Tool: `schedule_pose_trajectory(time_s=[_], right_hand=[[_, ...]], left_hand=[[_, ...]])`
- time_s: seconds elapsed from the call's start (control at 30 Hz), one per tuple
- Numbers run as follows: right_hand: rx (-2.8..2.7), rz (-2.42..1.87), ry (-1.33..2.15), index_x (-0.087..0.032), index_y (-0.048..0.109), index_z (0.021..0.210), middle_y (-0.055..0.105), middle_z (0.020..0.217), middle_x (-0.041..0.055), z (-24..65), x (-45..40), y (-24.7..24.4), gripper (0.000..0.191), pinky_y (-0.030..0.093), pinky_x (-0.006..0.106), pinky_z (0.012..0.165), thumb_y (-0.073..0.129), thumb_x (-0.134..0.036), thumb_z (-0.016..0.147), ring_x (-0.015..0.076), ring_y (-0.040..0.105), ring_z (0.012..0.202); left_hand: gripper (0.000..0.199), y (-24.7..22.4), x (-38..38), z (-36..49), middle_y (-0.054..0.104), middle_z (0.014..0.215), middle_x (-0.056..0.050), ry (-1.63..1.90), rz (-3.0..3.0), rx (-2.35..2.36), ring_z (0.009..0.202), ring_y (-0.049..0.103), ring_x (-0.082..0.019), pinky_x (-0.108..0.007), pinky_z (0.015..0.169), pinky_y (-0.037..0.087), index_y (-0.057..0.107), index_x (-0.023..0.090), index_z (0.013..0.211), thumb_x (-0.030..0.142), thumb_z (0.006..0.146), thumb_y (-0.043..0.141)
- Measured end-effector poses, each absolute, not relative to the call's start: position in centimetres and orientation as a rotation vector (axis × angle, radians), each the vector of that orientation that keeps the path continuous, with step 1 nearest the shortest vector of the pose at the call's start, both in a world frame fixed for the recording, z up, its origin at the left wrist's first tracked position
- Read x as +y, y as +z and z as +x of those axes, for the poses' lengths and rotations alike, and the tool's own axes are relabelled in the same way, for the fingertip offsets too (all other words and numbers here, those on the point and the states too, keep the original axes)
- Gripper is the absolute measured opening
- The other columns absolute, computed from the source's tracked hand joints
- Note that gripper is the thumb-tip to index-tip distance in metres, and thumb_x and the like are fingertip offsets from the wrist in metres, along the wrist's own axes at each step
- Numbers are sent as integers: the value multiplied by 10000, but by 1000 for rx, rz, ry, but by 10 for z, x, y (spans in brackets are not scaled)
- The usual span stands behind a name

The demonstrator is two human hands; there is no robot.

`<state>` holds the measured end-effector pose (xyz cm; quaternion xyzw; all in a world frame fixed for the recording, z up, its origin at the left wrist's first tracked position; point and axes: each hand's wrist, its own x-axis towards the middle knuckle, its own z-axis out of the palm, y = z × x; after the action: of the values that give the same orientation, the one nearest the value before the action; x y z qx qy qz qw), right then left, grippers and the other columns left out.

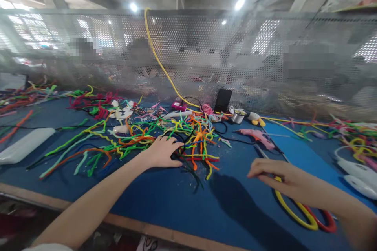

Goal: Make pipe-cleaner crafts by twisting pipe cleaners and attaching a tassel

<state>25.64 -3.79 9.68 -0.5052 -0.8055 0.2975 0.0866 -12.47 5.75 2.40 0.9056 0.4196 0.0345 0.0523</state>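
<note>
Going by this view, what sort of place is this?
Probably a craft workshop or factory floor: fuzzy coloured stems heaped on a blue worktable, a pink glue gun, and a long perforated screen behind.

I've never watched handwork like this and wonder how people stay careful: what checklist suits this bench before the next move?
1. Left hand at the fuzzy stems: ok, fingers spread over the pile.
2. Stems sorted: not ok, many cross in a loose tangle.
3. Right hand free: cannot tell, its fingers are curled.
4. Scissors near: ok, partly hidden by the right hand.
5. Glue gun cool: cannot tell, heat does not show.
</note>
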Motion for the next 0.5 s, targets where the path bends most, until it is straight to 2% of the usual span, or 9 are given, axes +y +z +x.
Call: schedule_pose_trajectory(time_s=[0.07, 0.13, 0.23, 0.37, 0.43, 0.5], right_hand=[[-2438, -1445, 888, -350, 737, 1014, 709, 1034, 78, 241, -29, 100, 288, 534, 393, 866, 473, -444, 954, 247, 671, 944], [-2450, -1444, 868, -318, 743, 1027, 719, 999, 77, 228, -21, 101, 311, 539, 371, 815, 474, -452, 948, 240, 675, 905], [-2371, -1443, 825, -276, 756, 1022, 731, 958, 77, 214, -7, 92, 330, 533, 332, 744, 493, -454, 932, 226, 676, 858], [-2101, -1382, 734, -202, 755, 987, 720, 805, 66, 206, 7, 63, 321, 519, 287, 680, 520, -408, 910, 188, 662, 734], [-1998, -1377, 685, -181, 755, 954, 709, 746, 58, 206, 11, 50, 308, 514, 277, 651, 531, -383, 891, 178, 653, 688], [-1950, -1383, 632, -177, 757, 927, 709, 729, 51, 207, 12, 42, 291, 515, 276, 645, 540, -365, 877, 174, 652, 672]], left_hand=[[620, 22, 59, -126, 651, 1261, -98, 182, 2792, 1222, 1134, 601, -330, -455, 990, 451, 562, 282, 1366, 573, 824, 637], [489, 21, 60, -127, 687, 1160, -63, 227, 2805, 1146, 1052, 629, -290, -392, 925, 473, 603, 288, 1287, 456, 831, 657], [330, 20, 62, -133, 696, 1058, -40, 286, 2801, 1025, 966, 641, -229, -315, 850, 471, 640, 274, 1179, 225, 860, 576], [499, 22, 71, -150, 643, 989, -65, 429, 2826, 899, 923, 605, -205, -286, 799, 462, 614, 214, 1173, 1, 743, 475], [568, 25, 77, -160, 609, 941, -68, 558, 2822, 883, 903, 582, -201, -282, 790, 462, 576, 194, 1214, -36, 712, 440], [558, 30, 83, -171, 565, 884, -60, 748, 2819, 942, 856, 549, -197, -290, 784, 461, 559, 183, 1223, -40, 738, 398]])
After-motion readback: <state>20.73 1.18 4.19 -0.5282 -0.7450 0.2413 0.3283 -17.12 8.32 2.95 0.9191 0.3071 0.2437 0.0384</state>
